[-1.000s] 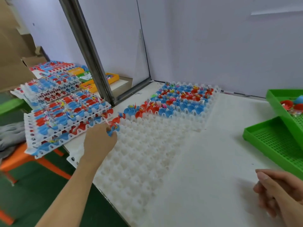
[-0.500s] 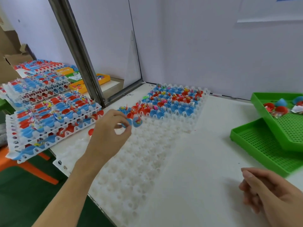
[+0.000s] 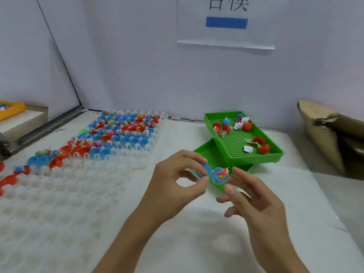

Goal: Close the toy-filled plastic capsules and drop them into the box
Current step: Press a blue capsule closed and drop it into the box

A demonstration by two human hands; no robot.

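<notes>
An open blue capsule (image 3: 215, 175) hangs above the table's middle, its two halves joined side by side. The right half holds a small red and white toy. My left hand (image 3: 177, 184) pinches the empty left half between thumb and forefinger. My right hand (image 3: 254, 201) has its thumb under the filled half and its forefinger at that half's right side. Several more open blue and red capsules (image 3: 122, 133) with toys sit at the far end of the white cell tray (image 3: 65, 198). A brown cardboard box (image 3: 323, 134) stands at the far right.
Two green perforated trays (image 3: 254, 154) are stacked behind my hands; the upper one holds several red and blue capsules and paper slips. A yellow tray (image 3: 11, 109) sits far left past a metal frame. A paper sign hangs on the back wall.
My left hand carried the blue capsule from the cell tray rightward to the table's middle. My right hand rose from the table to meet it. The view turned right.
</notes>
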